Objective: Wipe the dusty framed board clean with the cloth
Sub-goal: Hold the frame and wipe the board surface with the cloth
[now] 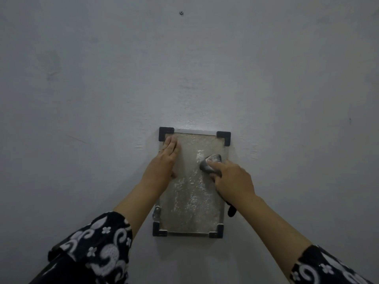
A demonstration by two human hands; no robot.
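Dusty framed board [191, 193] flat against grey wall [82, 89], black corner caps, left hand [167, 155] fingers straight, pressed at board's upper left corner, right hand [229, 177] gripping grey cloth [211, 161] (bunched) at board's right edge, patterned sleeves [96, 249].

Plain indoor room, likely a home: bare painted grey wall [205, 68] filling the view, scuffed and unevenly lit, 1 small screw [181, 12] sitting high up. Exact room type unclear.
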